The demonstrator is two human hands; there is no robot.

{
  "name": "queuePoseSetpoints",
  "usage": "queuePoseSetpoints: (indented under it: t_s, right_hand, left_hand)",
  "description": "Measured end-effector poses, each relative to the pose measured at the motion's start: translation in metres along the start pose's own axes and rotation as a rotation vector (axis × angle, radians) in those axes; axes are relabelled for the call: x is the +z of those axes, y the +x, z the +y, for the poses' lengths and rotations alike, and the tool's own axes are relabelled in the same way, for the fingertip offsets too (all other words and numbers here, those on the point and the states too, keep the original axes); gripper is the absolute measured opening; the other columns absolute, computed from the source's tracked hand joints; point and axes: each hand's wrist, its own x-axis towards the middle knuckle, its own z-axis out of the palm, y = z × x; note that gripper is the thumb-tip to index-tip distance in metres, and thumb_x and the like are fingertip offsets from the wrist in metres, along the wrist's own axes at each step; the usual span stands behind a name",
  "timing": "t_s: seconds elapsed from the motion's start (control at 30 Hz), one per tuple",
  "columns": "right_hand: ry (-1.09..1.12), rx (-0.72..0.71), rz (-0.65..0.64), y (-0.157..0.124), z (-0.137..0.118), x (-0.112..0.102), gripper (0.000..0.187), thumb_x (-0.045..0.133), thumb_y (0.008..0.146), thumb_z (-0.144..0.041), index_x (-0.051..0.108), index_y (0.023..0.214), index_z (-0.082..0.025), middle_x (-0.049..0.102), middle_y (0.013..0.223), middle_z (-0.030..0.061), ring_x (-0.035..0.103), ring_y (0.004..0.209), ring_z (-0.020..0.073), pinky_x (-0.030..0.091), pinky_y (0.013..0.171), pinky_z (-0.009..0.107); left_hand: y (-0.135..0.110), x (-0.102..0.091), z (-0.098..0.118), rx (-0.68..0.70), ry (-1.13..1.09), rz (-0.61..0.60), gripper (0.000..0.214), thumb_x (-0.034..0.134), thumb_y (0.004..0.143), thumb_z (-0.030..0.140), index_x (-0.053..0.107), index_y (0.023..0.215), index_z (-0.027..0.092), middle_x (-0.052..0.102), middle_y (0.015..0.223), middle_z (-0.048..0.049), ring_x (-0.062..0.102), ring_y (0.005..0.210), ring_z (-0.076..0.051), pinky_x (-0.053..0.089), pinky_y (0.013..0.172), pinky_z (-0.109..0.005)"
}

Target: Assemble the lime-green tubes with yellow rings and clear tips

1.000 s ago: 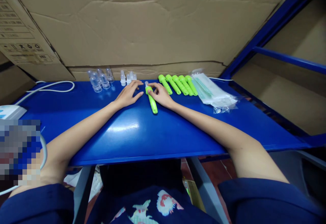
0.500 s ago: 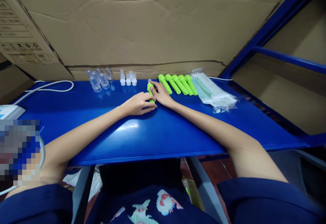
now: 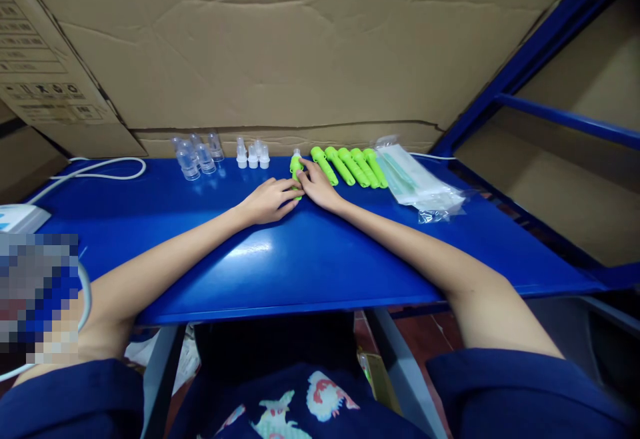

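One green tube, clear tip upward, held over the far half of the blue table between both hands. Right hand clasps the green tube by its body; left hand now closed about its lower end. A second ago the left was well apart, fingers spread; the tube's near end then lay bare. Two-handed hold suggests steadying or adjusting the tube; my reading only.

Hidden: most of the tube's lower body, under fingers; how firm either grip is. Clear tip small, its seating hard to make out.

Outward: three white-based vials, five matching tubes; farther left, overlapping clear bottles, count uncertain. White device cut off at left.
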Motion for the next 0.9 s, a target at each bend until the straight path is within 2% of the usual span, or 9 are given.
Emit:
queuePoseSetpoints:
  t_s: [0.07, 0.27, 0.53, 0.73, 0.9]
  right_hand:
    - [0.016, 0.011, 0.01, 0.001, 0.0012, 0.0006, 0.052, 0.044, 0.1, -0.038, 0.05, 0.145, -0.013, 0.053, 0.145, 0.0188, 0.062, 0.121, 0.0249, 0.038, 0.118, 0.044]
    - [0.031, -0.029, 0.031, 0.003, 0.0057, 0.0021, 0.05, 0.038, 0.101, -0.042, 0.051, 0.141, -0.015, 0.053, 0.147, 0.0172, 0.049, 0.139, 0.0255, 0.032, 0.122, 0.046]
    - [-0.008, -0.062, 0.046, 0.0018, 0.0056, 0.0034, 0.044, 0.039, 0.102, -0.039, 0.051, 0.137, -0.016, 0.056, 0.14, 0.0176, 0.059, 0.124, 0.0243, 0.037, 0.118, 0.046]
    - [0.001, -0.059, 0.052, 0.0023, 0.0075, 0.0046, 0.047, 0.038, 0.103, -0.048, 0.054, 0.133, -0.015, 0.057, 0.135, 0.0172, 0.058, 0.122, 0.0232, 0.039, 0.115, 0.042]
    - [0.005, -0.062, 0.058, 0.0017, 0.0078, 0.0044, 0.04, 0.04, 0.102, -0.04, 0.054, 0.13, -0.015, 0.058, 0.133, 0.0174, 0.057, 0.123, 0.0237, 0.041, 0.113, 0.043]
  left_hand:
    - [0.0003, -0.0018, 0.0013, -0.032, -0.024, -0.028, 0.041, 0.039, 0.103, 0.032, 0.063, 0.133, 0.016, 0.064, 0.137, -0.014, 0.062, 0.122, -0.028, 0.048, 0.094, -0.041]
    - [0.0012, -0.0041, 0.0017, -0.107, -0.12, -0.096, 0.048, 0.039, 0.103, 0.034, 0.048, 0.146, 0.015, 0.056, 0.148, -0.0146, 0.055, 0.135, -0.029, 0.046, 0.104, -0.047]
    - [0.0008, -0.002, 0.0, -0.113, -0.147, -0.097, 0.047, 0.039, 0.103, 0.035, 0.05, 0.145, 0.016, 0.056, 0.149, -0.015, 0.055, 0.136, -0.03, 0.045, 0.106, -0.049]
    - [0.0003, -0.0026, 0.0001, -0.114, -0.146, -0.083, 0.046, 0.039, 0.103, 0.036, 0.051, 0.144, 0.016, 0.057, 0.147, -0.0149, 0.055, 0.134, -0.03, 0.045, 0.105, -0.048]
    - [0.0, -0.002, -0.0003, -0.111, -0.144, -0.087, 0.046, 0.039, 0.103, 0.035, 0.051, 0.143, 0.016, 0.058, 0.146, -0.0149, 0.055, 0.134, -0.03, 0.045, 0.105, -0.048]
